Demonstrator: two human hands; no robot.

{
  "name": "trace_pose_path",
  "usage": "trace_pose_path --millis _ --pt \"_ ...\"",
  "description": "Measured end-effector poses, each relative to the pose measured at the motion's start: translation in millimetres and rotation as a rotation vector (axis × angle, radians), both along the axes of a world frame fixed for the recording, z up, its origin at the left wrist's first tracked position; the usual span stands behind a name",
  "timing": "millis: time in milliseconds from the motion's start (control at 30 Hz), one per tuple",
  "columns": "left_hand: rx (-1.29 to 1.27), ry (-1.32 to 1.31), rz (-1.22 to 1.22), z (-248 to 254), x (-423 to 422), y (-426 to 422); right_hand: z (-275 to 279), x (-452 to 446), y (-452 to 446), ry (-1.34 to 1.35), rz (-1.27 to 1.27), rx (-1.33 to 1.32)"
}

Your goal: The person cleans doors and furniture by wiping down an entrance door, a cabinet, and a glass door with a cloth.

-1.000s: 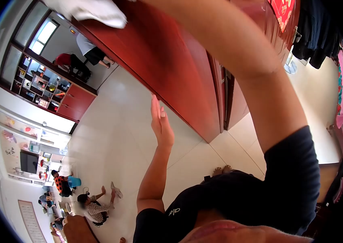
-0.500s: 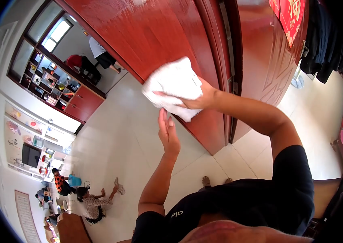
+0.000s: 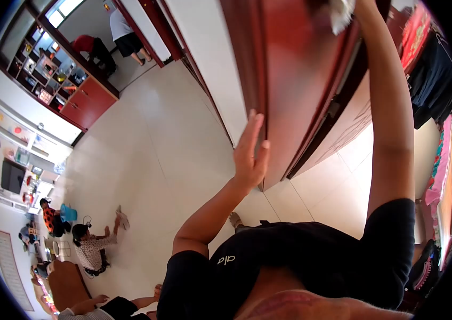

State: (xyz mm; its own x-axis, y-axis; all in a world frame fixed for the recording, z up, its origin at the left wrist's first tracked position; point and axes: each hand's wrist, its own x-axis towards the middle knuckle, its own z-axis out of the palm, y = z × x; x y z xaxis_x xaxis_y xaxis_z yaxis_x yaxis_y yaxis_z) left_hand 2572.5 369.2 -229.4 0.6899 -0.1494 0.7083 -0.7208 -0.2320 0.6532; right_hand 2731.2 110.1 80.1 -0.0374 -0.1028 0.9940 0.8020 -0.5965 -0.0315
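My left hand (image 3: 251, 154) is raised with its fingers up and thumb apart, at the edge of the red-brown door frame (image 3: 265, 106); it holds nothing. Stretched up to the top of the view, my right hand (image 3: 363, 6) is partly cut off by the image edge. A white cloth (image 3: 341, 15) shows at its fingers, blurred, against the upper part of the frame. The dark gap and metal hinge side of the red door (image 3: 338, 125) lie just below my right forearm.
Dark clothes (image 3: 433, 80) hang at the right, above a bed with a pink cover (image 3: 435, 173). Several people are at the left, one crouching on the floor (image 3: 91, 248) and one near a blue bucket (image 3: 68, 213). A shelf unit (image 3: 50, 66) stands upper left.
My right hand has moved with the white cloth from the red panel up to the top of the frame. My left hand has shifted right, and the view has turned toward the door frame.
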Motion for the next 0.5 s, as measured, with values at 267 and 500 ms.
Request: trace_pose_path --millis 267,500 --pt "0.097 0.228 -0.390 -11.9 5.8 81.5 -310.1 -62.5 50.8 0.394 -0.128 0.386" --pt "0.135 0.615 -0.453 -73.5 9.4 171.6 -564.8 -88.3 128.4 0.645 0.529 0.741"
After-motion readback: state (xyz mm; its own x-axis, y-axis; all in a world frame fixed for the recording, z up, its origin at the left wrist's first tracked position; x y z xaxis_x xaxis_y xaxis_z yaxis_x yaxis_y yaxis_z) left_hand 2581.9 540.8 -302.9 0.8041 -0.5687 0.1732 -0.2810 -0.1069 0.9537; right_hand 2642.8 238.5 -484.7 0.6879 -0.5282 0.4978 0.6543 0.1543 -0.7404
